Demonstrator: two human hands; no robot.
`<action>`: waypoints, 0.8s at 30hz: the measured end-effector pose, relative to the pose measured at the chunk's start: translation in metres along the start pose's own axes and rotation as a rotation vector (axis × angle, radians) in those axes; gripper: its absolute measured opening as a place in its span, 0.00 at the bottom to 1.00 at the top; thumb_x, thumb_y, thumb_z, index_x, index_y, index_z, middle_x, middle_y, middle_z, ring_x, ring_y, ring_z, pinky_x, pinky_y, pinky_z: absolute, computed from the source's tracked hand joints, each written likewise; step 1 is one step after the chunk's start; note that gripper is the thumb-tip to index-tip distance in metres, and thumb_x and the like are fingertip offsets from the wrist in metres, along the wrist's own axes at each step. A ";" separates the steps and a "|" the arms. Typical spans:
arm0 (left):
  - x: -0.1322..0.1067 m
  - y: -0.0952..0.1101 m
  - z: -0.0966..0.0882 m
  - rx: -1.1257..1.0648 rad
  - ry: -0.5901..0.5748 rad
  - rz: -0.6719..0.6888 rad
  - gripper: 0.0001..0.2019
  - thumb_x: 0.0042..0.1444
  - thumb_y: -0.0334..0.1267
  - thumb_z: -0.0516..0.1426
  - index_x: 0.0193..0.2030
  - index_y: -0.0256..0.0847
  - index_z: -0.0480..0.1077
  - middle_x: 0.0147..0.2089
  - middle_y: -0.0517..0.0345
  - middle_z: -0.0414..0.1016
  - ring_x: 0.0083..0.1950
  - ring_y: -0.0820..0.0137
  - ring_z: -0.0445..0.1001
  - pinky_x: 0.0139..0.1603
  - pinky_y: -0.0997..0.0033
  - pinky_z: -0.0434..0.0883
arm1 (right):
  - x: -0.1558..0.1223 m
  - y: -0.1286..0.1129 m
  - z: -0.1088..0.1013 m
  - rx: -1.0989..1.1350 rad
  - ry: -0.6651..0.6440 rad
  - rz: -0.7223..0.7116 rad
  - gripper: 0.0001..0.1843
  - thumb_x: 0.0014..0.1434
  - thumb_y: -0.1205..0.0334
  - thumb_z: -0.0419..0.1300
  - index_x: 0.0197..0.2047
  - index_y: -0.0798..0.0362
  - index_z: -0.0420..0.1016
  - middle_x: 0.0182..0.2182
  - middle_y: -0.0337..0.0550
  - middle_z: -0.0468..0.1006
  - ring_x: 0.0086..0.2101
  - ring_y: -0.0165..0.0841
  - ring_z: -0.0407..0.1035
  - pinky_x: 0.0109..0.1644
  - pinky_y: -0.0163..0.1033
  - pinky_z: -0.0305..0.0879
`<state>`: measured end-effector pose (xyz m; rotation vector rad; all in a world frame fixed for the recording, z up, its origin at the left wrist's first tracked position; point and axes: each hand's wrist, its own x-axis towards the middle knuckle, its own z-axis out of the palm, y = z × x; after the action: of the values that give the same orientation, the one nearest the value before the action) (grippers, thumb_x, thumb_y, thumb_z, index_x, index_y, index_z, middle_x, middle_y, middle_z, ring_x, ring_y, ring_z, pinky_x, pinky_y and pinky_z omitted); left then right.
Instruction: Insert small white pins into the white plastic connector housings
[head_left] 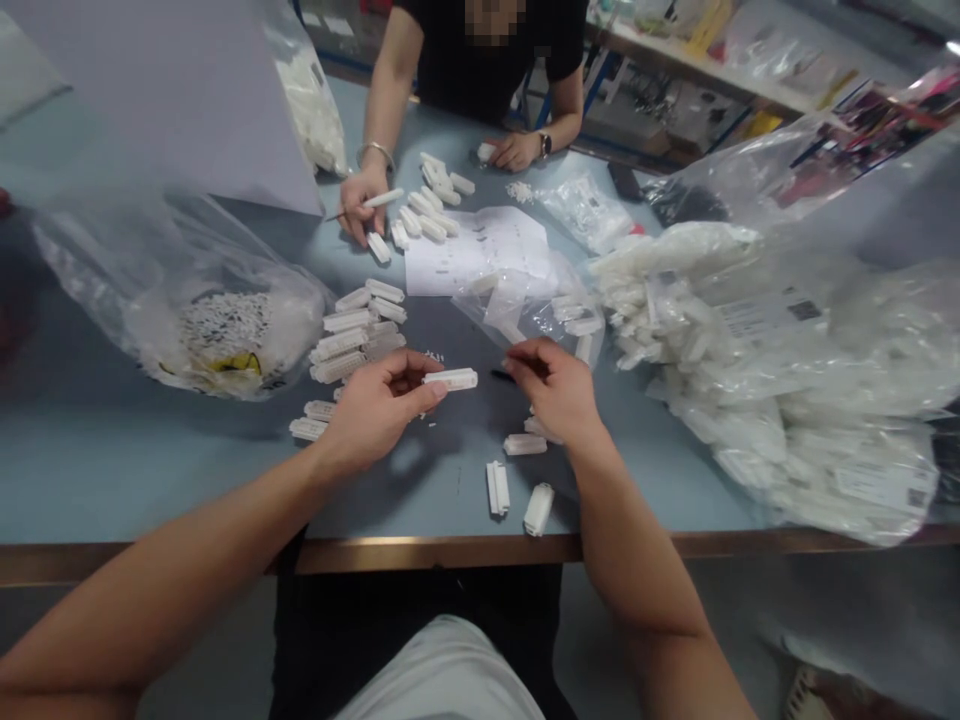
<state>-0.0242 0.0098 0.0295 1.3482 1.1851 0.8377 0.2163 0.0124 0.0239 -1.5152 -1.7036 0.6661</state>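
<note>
My left hand grips a small white oblong plastic part between thumb and fingers, held level above the table. My right hand is pinched around a thin dark tool, its exact kind unclear and most of it hidden by the fingers. Just beyond my left hand lies a pile of similar white parts. Tiny white pieces are scattered on the table by the held part. Nearer to me, two loose white parts rest before my right hand, with more partly beneath it.
A clear bag of tiny pieces stands at left. Large bags of white parts crowd the right. A printed sheet lies ahead, partly under a clear bag. Opposite, a co-worker's hand holds a slim white-handled tool.
</note>
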 end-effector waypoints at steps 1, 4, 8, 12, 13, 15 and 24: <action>0.000 0.000 0.000 0.024 0.001 0.007 0.19 0.54 0.52 0.65 0.44 0.40 0.75 0.33 0.57 0.78 0.34 0.67 0.76 0.38 0.67 0.72 | 0.001 0.003 0.000 -0.124 -0.027 -0.051 0.05 0.63 0.62 0.62 0.41 0.50 0.80 0.37 0.43 0.82 0.39 0.37 0.75 0.47 0.43 0.71; -0.001 0.002 0.000 0.175 -0.041 0.042 0.17 0.56 0.51 0.64 0.43 0.41 0.76 0.35 0.58 0.79 0.34 0.67 0.75 0.37 0.68 0.71 | 0.001 0.010 0.005 -0.470 -0.154 -0.154 0.09 0.65 0.68 0.59 0.42 0.52 0.81 0.39 0.49 0.80 0.41 0.40 0.74 0.47 0.44 0.69; -0.003 -0.002 0.005 0.460 -0.140 0.196 0.15 0.61 0.50 0.60 0.47 0.43 0.77 0.37 0.58 0.80 0.35 0.67 0.75 0.40 0.67 0.71 | 0.001 0.012 0.014 -0.749 -0.209 -0.146 0.10 0.65 0.73 0.57 0.40 0.54 0.80 0.38 0.56 0.79 0.42 0.44 0.72 0.45 0.45 0.69; -0.004 -0.015 0.012 0.709 -0.207 0.352 0.15 0.66 0.47 0.56 0.53 0.44 0.76 0.45 0.53 0.82 0.44 0.62 0.79 0.48 0.64 0.73 | 0.000 0.008 0.013 -0.754 -0.200 -0.142 0.11 0.65 0.74 0.54 0.40 0.55 0.78 0.40 0.58 0.79 0.43 0.46 0.71 0.46 0.47 0.68; -0.004 -0.018 0.013 0.773 -0.214 0.375 0.15 0.66 0.46 0.56 0.53 0.43 0.76 0.45 0.51 0.82 0.45 0.61 0.79 0.48 0.63 0.73 | 0.000 0.006 0.012 -0.707 -0.177 -0.161 0.11 0.66 0.73 0.53 0.41 0.55 0.76 0.41 0.57 0.78 0.44 0.45 0.71 0.47 0.47 0.68; -0.003 -0.024 0.015 0.891 -0.217 0.426 0.14 0.67 0.45 0.56 0.51 0.41 0.77 0.44 0.49 0.82 0.46 0.59 0.79 0.48 0.61 0.73 | -0.003 0.004 0.007 -0.547 -0.106 -0.180 0.10 0.69 0.69 0.51 0.46 0.53 0.73 0.42 0.54 0.78 0.42 0.43 0.71 0.46 0.47 0.68; -0.002 -0.029 0.014 1.092 -0.107 0.608 0.12 0.63 0.46 0.62 0.47 0.42 0.79 0.49 0.46 0.79 0.51 0.53 0.74 0.52 0.52 0.72 | -0.013 -0.003 -0.004 0.205 -0.026 0.049 0.12 0.67 0.53 0.60 0.48 0.51 0.74 0.40 0.44 0.80 0.31 0.30 0.72 0.37 0.38 0.71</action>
<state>-0.0167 0.0009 -0.0002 2.6992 1.1873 0.4737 0.2175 -0.0009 0.0262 -1.4127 -1.5696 0.8621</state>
